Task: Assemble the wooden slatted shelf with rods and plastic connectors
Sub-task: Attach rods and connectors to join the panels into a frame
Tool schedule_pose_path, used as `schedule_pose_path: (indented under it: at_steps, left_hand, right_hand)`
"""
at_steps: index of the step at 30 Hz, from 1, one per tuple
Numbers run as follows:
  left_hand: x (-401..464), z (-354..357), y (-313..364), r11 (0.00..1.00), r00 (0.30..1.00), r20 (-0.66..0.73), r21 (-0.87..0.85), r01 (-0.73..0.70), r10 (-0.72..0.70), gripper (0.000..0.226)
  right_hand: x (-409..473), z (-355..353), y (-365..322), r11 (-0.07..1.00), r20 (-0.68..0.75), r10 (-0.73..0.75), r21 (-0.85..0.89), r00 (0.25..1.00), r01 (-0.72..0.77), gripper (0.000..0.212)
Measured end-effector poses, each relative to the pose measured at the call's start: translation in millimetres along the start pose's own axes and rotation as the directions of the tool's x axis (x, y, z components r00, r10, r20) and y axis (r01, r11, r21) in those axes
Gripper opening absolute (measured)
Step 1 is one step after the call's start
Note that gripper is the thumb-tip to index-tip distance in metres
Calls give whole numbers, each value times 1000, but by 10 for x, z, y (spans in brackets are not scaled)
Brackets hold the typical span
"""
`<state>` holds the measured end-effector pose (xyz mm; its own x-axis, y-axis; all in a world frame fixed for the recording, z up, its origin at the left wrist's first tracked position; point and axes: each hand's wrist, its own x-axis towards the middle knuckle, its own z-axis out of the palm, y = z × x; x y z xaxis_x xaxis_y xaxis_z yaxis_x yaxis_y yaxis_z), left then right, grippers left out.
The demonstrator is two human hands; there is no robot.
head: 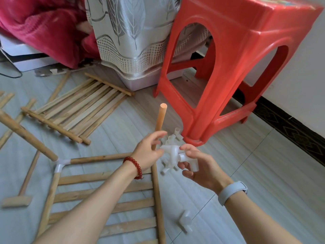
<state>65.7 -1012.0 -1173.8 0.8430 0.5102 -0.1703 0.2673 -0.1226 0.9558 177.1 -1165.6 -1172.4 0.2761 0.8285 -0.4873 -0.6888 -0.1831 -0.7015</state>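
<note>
A wooden slatted shelf frame [105, 199] lies on the floor in front of me, with a white corner connector [60, 164] joining two of its rods at the upper left. A wooden rod [159, 124] stands upright behind my left hand [149, 152], whose fingers are spread and relaxed near it. My right hand [195, 164] pinches a white plastic connector [186, 159] between thumb and fingers. A pile of white connectors [171, 141] lies just beyond both hands. One more connector [185, 221] lies alone on the floor nearer me.
A second slatted panel [79, 106] lies flat at the upper left, with loose rods [26, 134] and a small wooden mallet [19, 198] to the left. A red plastic stool [237, 67] stands close on the right. A draped cloth [133, 41] hangs behind.
</note>
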Motion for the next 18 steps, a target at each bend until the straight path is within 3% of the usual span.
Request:
schedule_pose_path:
  at_steps: [3,10,12,15,18]
  left_hand:
    - [-64,-23,17,985,986,164,-156,69,-44,41]
    - [-146,-162,87,969,995,-78,-244,46,-67,16]
    - [-176,-160,160,960,993,-90,-276,48,-76,3]
    - [-202,-184,278,947,988,-116,-316,62,-104,11]
    - [-218,-239,386,957,990,-111,-284,51,-86,14]
  right_hand:
    - [26,113,-33,999,24,-4,-47,1000,5,25]
    - [3,298,-178,944,-184,-154,-318,971,90,15]
    - [-39,400,-246,866,-155,-234,-482,960,133,26]
    - [-111,544,-339,709,-55,-311,-679,949,193,42]
    - [-172,644,-439,648,10,-289,-734,957,203,31]
